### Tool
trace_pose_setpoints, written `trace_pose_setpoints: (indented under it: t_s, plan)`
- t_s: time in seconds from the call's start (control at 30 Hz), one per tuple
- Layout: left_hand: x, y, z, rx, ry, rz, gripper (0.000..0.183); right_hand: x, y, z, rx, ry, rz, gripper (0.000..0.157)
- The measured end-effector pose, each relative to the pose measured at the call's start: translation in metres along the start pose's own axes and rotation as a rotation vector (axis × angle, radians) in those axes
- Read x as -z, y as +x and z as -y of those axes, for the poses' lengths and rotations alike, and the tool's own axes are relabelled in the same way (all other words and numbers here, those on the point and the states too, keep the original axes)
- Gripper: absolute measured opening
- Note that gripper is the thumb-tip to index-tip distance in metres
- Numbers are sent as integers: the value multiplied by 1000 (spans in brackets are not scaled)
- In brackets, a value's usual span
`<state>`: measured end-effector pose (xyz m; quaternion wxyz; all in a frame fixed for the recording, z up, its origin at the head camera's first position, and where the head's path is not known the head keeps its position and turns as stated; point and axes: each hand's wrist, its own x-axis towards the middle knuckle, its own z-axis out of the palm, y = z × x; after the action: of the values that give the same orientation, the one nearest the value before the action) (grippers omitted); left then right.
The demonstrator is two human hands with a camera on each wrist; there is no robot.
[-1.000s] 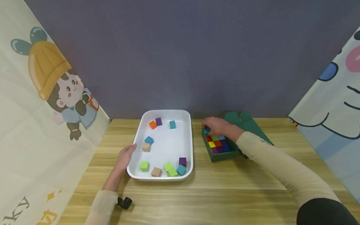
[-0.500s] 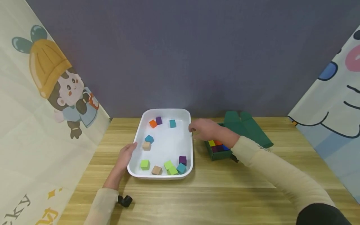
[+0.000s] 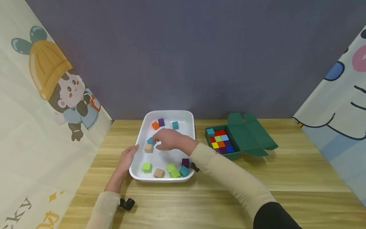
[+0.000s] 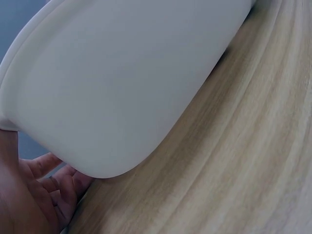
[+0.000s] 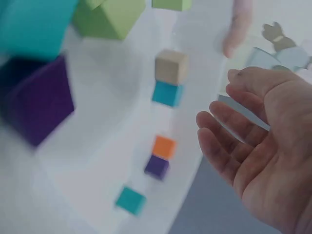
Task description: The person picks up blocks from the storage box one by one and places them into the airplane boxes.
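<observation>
My left hand (image 3: 127, 160) holds the left side of a white plastic tray (image 3: 163, 159), thumb over the rim, fingers low against the outer wall in the left wrist view. Above the tray's inside hovers my right hand (image 3: 168, 139), fingertips close to a blue cube (image 3: 150, 140) beside a plain wooden cube (image 3: 148, 148). The right wrist view shows the right hand's fingers (image 5: 219, 151) loosely bent, with nothing between them and the thumb. Elsewhere in the tray lie an orange cube (image 3: 155, 125), purple cubes (image 3: 161, 122), teal cubes (image 3: 175, 125) and green cubes (image 3: 147, 167).
Right of the tray stands a green cardboard box (image 3: 233, 156), its lid (image 3: 251, 136) folded open to the right. Packed coloured cubes fill much of it, with a teal cube (image 3: 210, 132) in its back left corner. A grey wall (image 3: 183, 63) rises behind the wooden table (image 3: 228, 197).
My right hand has left the green box, where it held a teal cube, and moved left over the tray. That teal cube now sits in the box's corner. The left hand has stayed put.
</observation>
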<state>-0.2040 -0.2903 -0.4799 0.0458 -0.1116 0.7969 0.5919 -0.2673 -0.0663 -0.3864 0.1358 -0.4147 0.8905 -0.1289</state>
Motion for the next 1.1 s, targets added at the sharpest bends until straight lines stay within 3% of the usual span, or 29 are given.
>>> trace_pose_setpoints:
  t_s: [0.23, 0.5, 0.7, 0.83, 1.1]
  plan:
    - [-1, 0, 0, -6, -23, 24, 65, -29, 44, 9, -23, 19, 43, 24]
    - [-1, 2, 1, -1, -60, 11, 60, -46, 67, 15, -57, -13, 63, 32]
    - [-1, 2, 0, -9, -62, 3, 59, -53, 69, 13, -87, 37, 78, 29]
    - [-1, 1, -1, -18, -38, -3, 61, -54, 66, 10, -59, 45, 62, 27]
    - [0, 2, -1, -6, -21, -10, 63, -31, 43, 5, 3, -1, 66, 28]
